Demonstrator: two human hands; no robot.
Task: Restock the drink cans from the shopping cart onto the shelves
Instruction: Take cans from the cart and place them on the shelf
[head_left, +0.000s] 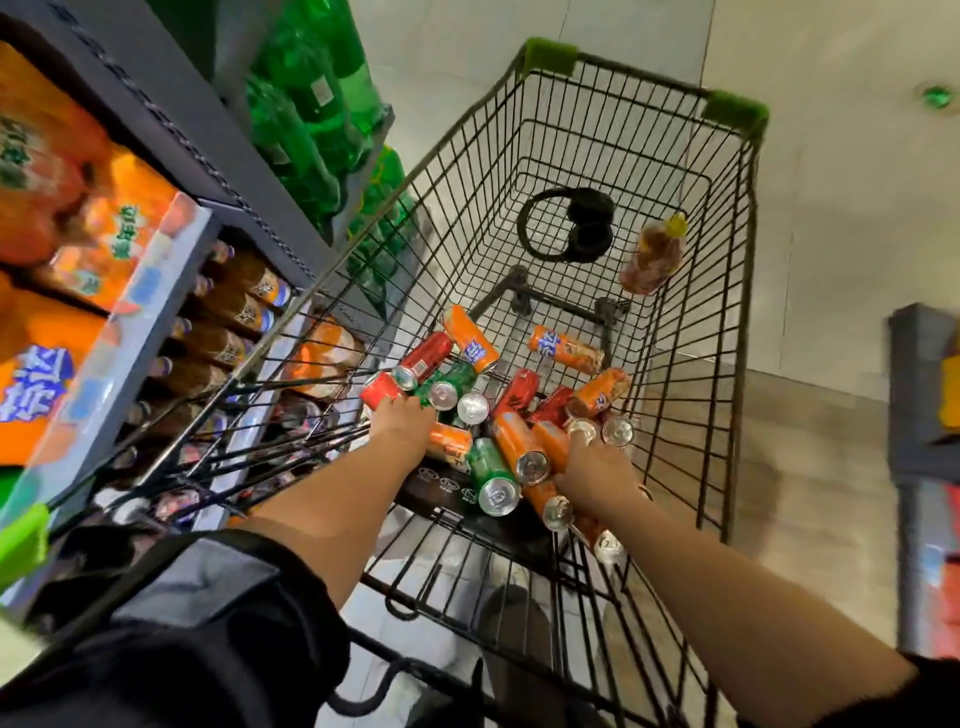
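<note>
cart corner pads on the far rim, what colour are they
Bright green plastic corner pads, clearest in the head view.

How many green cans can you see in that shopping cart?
2. One green aluminium drink can lies between the two hands; the other lies just beyond the left hand. More may be buried underneath.

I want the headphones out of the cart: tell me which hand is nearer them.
Right. The right hand is below the headphones, among the cans; the left hand sits farther left, at the pile's edge.
</note>
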